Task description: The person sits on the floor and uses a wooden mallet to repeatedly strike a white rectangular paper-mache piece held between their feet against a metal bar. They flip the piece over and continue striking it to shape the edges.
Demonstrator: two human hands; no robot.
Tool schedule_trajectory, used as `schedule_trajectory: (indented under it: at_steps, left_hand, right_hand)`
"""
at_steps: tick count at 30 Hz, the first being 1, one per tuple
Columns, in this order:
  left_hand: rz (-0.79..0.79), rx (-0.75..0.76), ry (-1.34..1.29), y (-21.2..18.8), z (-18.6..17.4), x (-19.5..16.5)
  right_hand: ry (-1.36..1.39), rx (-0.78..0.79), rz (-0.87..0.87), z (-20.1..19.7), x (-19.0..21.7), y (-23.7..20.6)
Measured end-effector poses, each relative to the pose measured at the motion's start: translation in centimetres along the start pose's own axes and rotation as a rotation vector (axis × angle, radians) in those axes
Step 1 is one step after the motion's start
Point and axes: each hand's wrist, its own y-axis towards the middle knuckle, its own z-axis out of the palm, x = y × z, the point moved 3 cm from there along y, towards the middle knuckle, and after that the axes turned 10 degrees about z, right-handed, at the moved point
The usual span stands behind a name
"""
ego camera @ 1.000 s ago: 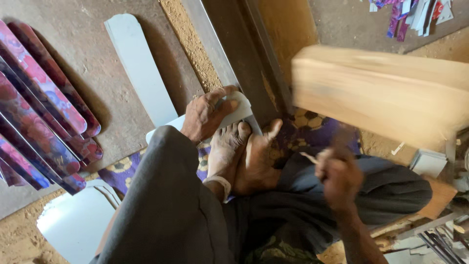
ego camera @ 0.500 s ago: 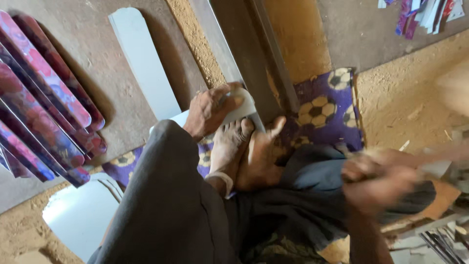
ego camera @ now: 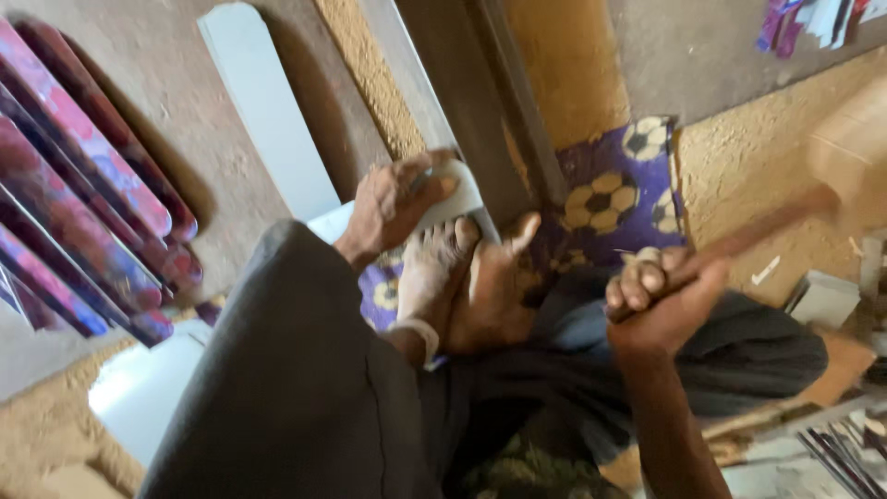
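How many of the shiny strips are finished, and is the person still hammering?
Done: shaped red-purple strips lie stacked at the left. In hand: the left hand presses a pale metal strip against a dark bar, while the right hand grips a wooden mallet. Left: that strip, another plain one beside it.

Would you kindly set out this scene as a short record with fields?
left hand: left hand presses a pale metal strip flat beside a dark metal bar
right hand: right hand clenched round a wooden mallet handle, the mallet head raised and blurred
feet: bare feet lie by the strip
floor: purple ball-patterned cloth on sandy ground
leaning at left: patterned red and purple strips, and a plain pale strip
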Motion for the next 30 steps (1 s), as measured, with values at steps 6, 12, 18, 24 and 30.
schedule_trajectory:
  at_steps: [6, 12, 18, 24, 30]
  left_hand:
    - [-0.108, 0.069, 0.015, 0.7, -0.1, 0.1]
    - [-0.075, 0.035, 0.035, 0.3, 0.1, 0.4]
    - [-0.045, -0.001, 0.101, 1.1, -1.3, -0.6]
    - [0.001, -0.418, -0.358, 2.1, -7.2, -5.5]
    - [0.152, -0.659, -0.624, 4.7, -6.1, -8.3]
  right_hand:
    - [-1.330, -0.122, -0.200, 0.3, -1.5, 0.3]
    - [-1.231, 0.029, -0.490, -1.4, -1.1, 0.3]
    - [-1.281, -0.086, 0.356, -2.3, -3.4, 2.1]
    - [-1.803, 0.006, -0.380, 4.5, -2.6, 1.8]
    - [-1.425, 0.166, -0.459, 11.9, -3.1, 2.6]
